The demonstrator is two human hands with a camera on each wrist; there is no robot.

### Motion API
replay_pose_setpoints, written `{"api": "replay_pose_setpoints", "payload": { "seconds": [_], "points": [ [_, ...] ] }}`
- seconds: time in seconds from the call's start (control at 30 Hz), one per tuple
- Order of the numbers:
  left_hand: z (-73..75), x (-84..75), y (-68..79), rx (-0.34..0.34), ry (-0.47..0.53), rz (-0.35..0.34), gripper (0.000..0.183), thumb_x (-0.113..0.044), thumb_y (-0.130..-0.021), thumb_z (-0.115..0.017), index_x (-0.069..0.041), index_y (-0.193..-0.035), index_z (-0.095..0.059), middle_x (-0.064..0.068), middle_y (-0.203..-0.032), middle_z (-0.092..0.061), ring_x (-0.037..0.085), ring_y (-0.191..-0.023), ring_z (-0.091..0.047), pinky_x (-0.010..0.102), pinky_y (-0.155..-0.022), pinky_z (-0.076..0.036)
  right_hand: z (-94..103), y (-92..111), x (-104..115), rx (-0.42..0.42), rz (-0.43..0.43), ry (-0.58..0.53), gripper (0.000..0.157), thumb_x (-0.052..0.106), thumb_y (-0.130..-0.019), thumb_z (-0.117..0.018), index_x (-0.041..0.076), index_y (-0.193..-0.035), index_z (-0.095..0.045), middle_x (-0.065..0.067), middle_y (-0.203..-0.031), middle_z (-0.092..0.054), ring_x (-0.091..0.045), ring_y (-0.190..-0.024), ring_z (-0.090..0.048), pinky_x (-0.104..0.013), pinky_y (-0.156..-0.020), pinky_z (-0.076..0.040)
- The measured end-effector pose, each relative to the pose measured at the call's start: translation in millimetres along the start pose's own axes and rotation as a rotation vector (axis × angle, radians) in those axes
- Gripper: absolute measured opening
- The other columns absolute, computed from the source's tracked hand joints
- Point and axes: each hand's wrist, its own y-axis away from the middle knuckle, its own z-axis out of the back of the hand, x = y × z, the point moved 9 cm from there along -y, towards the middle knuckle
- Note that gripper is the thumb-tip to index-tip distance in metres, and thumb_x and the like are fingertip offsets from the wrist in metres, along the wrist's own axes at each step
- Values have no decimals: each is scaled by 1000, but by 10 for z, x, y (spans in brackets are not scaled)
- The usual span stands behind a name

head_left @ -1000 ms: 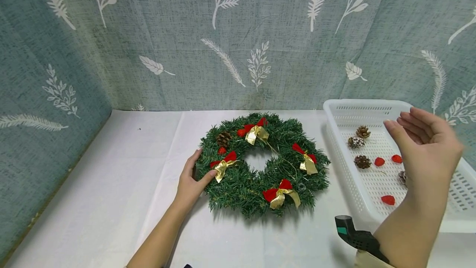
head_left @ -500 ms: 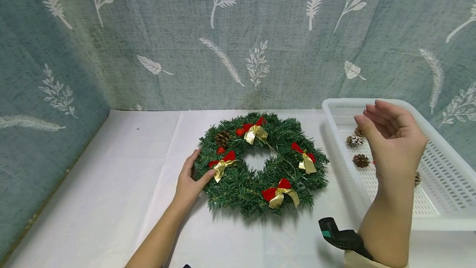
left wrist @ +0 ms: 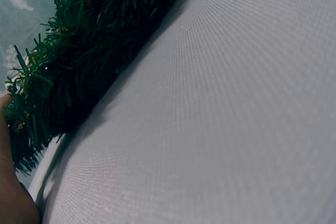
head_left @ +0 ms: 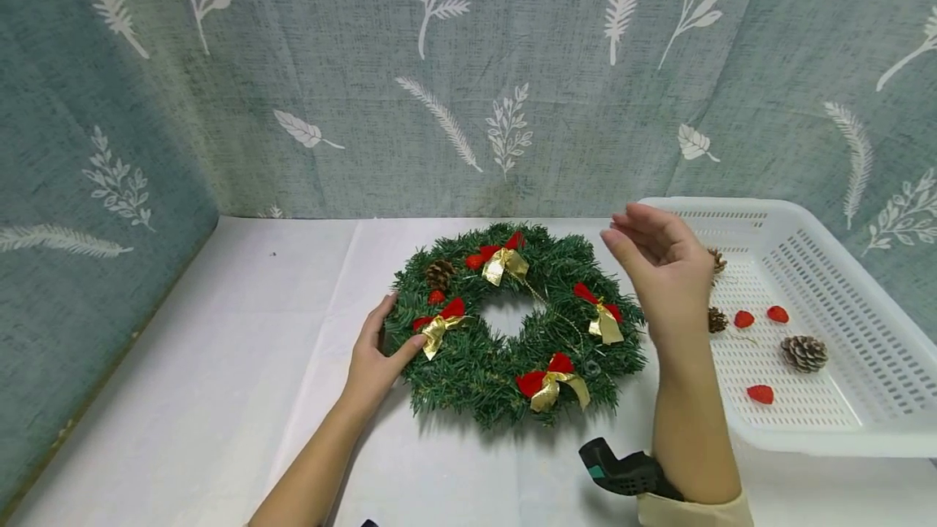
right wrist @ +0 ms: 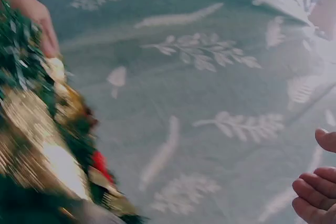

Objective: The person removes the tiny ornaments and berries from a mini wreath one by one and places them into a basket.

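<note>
A green wreath (head_left: 476, 381) with red and gold bows, a pinecone (head_left: 440, 274) and small red berries lies flat on the white-covered table. My left hand (head_left: 376, 356) grips its left edge, thumb on top beside a bow and fingers along the outer side. In the left wrist view the wreath's needles (left wrist: 94, 51) stand close over the cloth. My right hand (head_left: 662, 267) hovers at the wreath's upper right, its fingers loosely bent. The right wrist view shows a gap between its thumb and fingers (right wrist: 315, 195), with nothing in it.
At the right stands a white perforated basket (head_left: 878, 332) holding several pinecones and red berries (head_left: 760, 394). My right forearm passes in front of its left side. A patterned grey-green curtain (head_left: 351, 63) hangs behind the table and along its left edge.
My right hand has moved left from over the basket toward the wreath, uncovering more of the basket's contents. The left hand and the wreath have stayed in place.
</note>
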Motion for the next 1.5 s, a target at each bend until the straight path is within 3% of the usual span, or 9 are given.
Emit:
{"api": "replay_pose_setpoints", "payload": {
  "seconds": [0.2, 0.5, 0.77, 0.9, 1.03, 1.5],
  "points": [
    [-7, -6, 3, -1, -5, -3, 73, -19, -88, -68, -20, -150, -28, 9, -157, -18, 28, -145, -13, 49, -116, -18, -392, 20, -119, 122, -40, 52, 36, 9, -84, -72, 0, -117, -61, -5, -107, -66, -10, -98, -63, -20, -89, -50],
    [1, -32, -4, 0, -21, -13, 75, -21, -87, -69, -19, -150, -28, 10, -157, -18, 28, -145, -13, 50, -116, -19, -771, 101, -248, 166, -108, 59, 36, 14, -85, -71, 4, -118, -61, -12, -113, -64, -14, -101, -62, -25, -92, -49],
    [-11, -13, -22, 5, -14, -5, 74, -19, -88, -68, -21, -150, -28, 7, -157, -18, 28, -145, -13, 49, -116, -19, -1163, 156, -633, 310, -203, 175, 42, 26, -87, -70, 6, -122, -59, -11, -118, -62, -20, -110, -59, -37, -102, -44],
    [-17, -6, -17, 9, -6, 0, 73, -19, -89, -67, -21, -150, -28, 7, -157, -18, 28, -145, -13, 49, -116, -19, -1268, 165, -781, 326, -210, 159, 39, 24, -87, -69, 7, -121, -59, -11, -118, -62, -21, -112, -58, -39, -104, -43],
    [-11, -7, -14, 12, -12, -2, 72, -21, -89, -66, -21, -150, -28, 8, -157, -18, 28, -145, -12, 49, -116, -18, -1376, 145, -859, 345, -161, 135, 38, 22, -88, -69, 6, -121, -59, -13, -118, -62, -23, -112, -58, -43, -102, -43],
    [-11, -28, -19, 7, -23, -5, 74, -21, -88, -68, -20, -150, -27, 8, -157, -18, 29, -145, -13, 51, -116, -18, -1577, 172, -1234, 429, -158, 291, 42, 23, -88, -69, 3, -123, -59, -12, -122, -62, -26, -109, -58, -41, -92, -50]
  ]
}}
